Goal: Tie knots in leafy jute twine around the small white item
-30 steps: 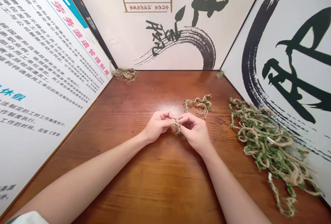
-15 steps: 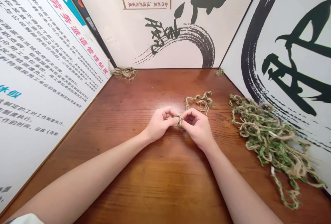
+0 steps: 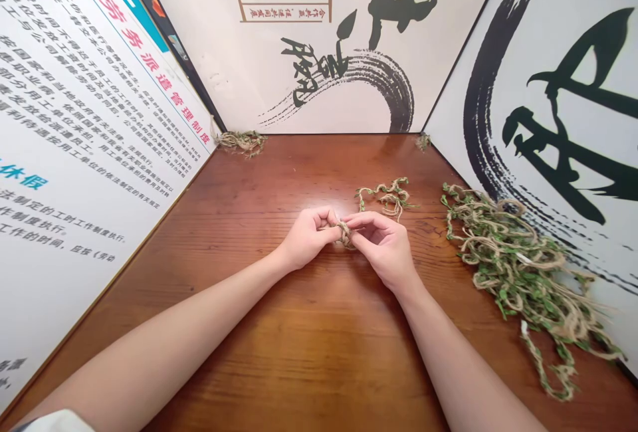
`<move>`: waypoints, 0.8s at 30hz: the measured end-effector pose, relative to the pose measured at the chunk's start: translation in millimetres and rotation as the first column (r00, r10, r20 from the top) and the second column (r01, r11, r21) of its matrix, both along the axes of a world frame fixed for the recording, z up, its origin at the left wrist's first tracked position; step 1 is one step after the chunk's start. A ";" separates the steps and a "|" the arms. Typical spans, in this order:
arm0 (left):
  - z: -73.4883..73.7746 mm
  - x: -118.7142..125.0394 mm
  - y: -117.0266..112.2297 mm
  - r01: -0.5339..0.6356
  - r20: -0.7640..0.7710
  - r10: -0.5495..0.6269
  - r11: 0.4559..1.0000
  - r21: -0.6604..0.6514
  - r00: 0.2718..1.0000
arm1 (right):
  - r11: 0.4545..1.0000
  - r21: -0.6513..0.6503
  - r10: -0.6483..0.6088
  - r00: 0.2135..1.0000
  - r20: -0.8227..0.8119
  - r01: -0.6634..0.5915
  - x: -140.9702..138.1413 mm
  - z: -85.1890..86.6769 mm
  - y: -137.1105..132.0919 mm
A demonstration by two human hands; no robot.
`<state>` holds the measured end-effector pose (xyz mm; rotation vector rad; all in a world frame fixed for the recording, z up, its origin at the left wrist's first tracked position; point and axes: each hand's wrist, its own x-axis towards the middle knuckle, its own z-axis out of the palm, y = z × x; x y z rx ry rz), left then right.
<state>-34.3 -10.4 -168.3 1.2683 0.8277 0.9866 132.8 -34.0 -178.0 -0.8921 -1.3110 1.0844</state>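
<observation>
A short length of rough jute twine (image 3: pixel 343 234), threaded with tiny green leaves, is bunched into a small, tight knot between my hands, above the middle of the table. My left hand (image 3: pixel 309 239) and my right hand (image 3: pixel 383 249) face each other, nearly touching. The fingers of both curl inward in a narrow grip, pinching the knot between thumbs and fingertips. Just beyond my right hand lies a loose, squiggly piece of the same leafy twine (image 3: pixel 386 198). Farther right, a large tangled heap of looped twine (image 3: pixel 518 279) sprawls against the wall, with one strand trailing toward me. Two small tufts sit in the back corners, one at left (image 3: pixel 242 143) and one at right (image 3: pixel 423 142), making five bunches in all. The table (image 3: pixel 319 365) is glossy reddish-brown wood with visible grain. Three white wall panels (image 3: pixel 319 40), printed with Chinese text and black brushstrokes, enclose it.
</observation>
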 end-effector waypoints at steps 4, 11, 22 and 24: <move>0.2 -0.7 0.5 -0.003 0.001 0.003 1.000 -0.008 1.000 | 0.999 -0.045 0.025 1.000 -0.004 -0.025 1.1 -1.8 -0.6; 2.1 1.8 -2.4 0.004 0.039 -0.004 1.000 0.009 0.999 | 0.998 -0.052 0.034 0.999 0.023 -0.033 -0.5 -0.8 0.1; -0.7 13.0 -29.6 -0.186 -0.378 0.231 0.970 0.154 0.896 | 0.996 0.087 -0.041 0.978 0.204 0.024 -2.4 -4.1 2.7; -3.0 15.8 -35.8 -0.248 -0.406 0.286 0.958 0.145 0.868 | 0.995 0.099 -0.039 0.974 0.224 0.017 -2.8 -3.3 2.1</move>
